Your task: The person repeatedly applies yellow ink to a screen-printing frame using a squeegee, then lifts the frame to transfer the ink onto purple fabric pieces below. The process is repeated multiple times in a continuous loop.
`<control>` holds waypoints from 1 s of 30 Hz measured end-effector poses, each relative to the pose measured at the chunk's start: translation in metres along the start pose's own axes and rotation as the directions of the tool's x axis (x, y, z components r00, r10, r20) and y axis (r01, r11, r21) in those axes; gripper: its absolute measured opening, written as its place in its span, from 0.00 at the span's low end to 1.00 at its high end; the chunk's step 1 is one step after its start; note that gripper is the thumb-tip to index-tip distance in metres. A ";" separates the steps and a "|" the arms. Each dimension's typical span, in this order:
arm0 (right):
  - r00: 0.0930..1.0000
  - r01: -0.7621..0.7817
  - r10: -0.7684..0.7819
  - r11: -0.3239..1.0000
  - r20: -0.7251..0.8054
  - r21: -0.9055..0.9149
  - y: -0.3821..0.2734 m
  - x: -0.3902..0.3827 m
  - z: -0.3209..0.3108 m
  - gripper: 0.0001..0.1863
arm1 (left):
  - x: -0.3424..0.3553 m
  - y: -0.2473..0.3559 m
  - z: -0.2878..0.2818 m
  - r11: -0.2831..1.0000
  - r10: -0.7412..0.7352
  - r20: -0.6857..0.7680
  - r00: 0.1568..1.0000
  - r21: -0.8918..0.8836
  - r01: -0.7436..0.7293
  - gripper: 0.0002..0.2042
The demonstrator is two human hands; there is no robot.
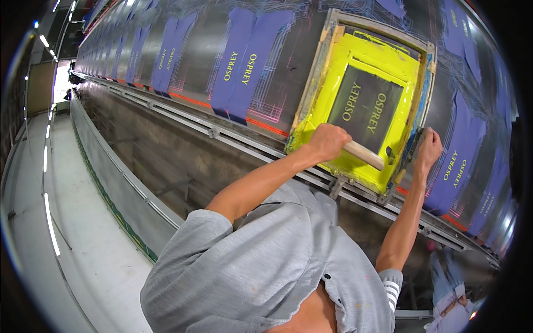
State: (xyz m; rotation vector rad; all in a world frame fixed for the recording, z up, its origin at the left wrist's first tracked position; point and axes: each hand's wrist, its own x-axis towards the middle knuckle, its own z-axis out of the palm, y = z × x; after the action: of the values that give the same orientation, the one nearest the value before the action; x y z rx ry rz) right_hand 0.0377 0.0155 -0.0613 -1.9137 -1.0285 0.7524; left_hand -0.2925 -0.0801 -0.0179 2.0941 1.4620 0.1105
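Observation:
A screen printing frame (311, 83) lies at a slant on the dark printing table, its mesh coated in bright yellow ink (411, 72) around a dark window (362, 119) with lettering. My left hand (331, 141) is closed around one end of a wooden squeegee (363, 155), which lies across the near part of the screen. The squeegee's lower edge is hidden from view. At the frame's right side, my right hand (430, 148) is closed on the edge, next to a dark fitting; its fingertips are partly hidden.
Purple fabric pieces (239, 66) with yellow lettering lie in a row along the table (194, 61). A metal rail (244, 139) with stops follows its near edge. A pale walkway (100, 222) runs at left. Another person (449, 297) stands at the lower right.

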 end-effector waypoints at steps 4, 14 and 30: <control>0.988 0.151 -0.154 0.983 -0.020 -0.099 0.002 -0.029 -0.072 0.15 | -0.009 0.063 0.036 0.995 -0.008 -0.007 1.000 -0.099 0.007 0.17; 1.000 -0.024 0.025 0.982 -0.002 0.186 0.042 -0.021 -0.054 0.14 | -0.026 0.110 0.025 0.987 -0.098 -0.092 0.991 0.121 0.109 0.21; 0.998 0.008 -0.025 0.959 -0.055 -0.282 0.052 -0.009 -0.035 0.15 | -0.005 0.066 0.044 0.992 0.060 -0.238 0.969 0.125 -0.031 0.19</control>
State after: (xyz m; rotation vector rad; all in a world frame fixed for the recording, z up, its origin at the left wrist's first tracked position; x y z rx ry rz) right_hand 0.0808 -0.0230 -0.0884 -2.1521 -1.1641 0.5596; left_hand -0.2223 -0.1181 -0.0204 2.2768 1.5958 0.3126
